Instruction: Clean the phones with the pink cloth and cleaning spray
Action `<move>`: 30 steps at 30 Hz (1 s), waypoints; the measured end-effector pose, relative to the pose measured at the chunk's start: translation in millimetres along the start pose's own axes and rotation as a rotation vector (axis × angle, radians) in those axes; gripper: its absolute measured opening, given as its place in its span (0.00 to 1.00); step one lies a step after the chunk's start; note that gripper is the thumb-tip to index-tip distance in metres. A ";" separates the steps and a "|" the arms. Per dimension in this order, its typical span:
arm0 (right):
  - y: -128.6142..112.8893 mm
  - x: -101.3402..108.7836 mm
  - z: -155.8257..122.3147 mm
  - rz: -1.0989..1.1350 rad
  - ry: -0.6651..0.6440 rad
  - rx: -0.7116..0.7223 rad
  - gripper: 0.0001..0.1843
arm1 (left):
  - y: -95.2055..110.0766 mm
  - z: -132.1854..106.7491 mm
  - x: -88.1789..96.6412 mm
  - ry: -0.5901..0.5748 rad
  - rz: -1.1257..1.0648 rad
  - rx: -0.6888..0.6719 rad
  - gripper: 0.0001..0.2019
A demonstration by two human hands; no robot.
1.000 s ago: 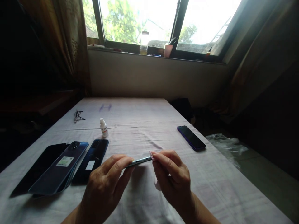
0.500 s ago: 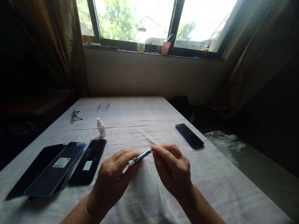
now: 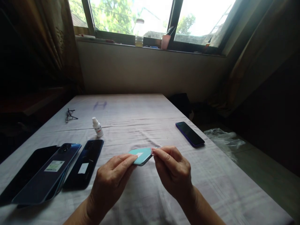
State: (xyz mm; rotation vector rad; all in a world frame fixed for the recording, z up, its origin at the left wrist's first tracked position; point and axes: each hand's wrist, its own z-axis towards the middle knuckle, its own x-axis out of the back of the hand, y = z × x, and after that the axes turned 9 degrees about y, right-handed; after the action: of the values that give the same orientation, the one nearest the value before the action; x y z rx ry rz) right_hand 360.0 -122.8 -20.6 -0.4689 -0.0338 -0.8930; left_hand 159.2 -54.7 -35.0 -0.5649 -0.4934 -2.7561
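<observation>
My left hand is closed on a teal phone with a small white label on its back, thumb above and fingers beneath. The phone is tilted over the tabletop, its teal back showing. My right hand pinches a small pale pinkish scrap of cloth against the phone's right corner; the fingers hide most of it. Left of my hands lies a dark blue phone bearing a white label. A small white bottle stands beyond it.
A fanned stack of phone panels lies at the left. Folded eyeglasses rest farther back. On the right, a purple-edged phone lies near the edge of the cloth-covered table. Clear plastic is on the floor beyond that edge.
My left hand has turned the phone from edge-on so that its teal back shows. My right hand stays at the phone's corner. The view has shifted slightly.
</observation>
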 end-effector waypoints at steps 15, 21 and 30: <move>-3.5 -2.2 -7.1 0.120 -0.019 -0.076 0.23 | 6.3 6.8 5.8 -0.042 0.069 -0.036 0.08; -2.9 -1.5 -7.4 0.118 -0.022 -0.087 0.23 | 6.7 7.1 5.0 -0.066 0.115 -0.062 0.09; -11.4 -0.1 -9.5 0.118 -0.040 -0.020 0.23 | 11.5 9.1 5.1 -0.089 0.169 -0.083 0.10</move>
State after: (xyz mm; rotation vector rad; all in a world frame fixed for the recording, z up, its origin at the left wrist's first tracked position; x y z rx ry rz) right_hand 349.8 -132.7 -24.8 -0.5023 -0.0337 -0.7692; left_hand 161.6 -62.6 -21.9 -0.7177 -0.3347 -2.6085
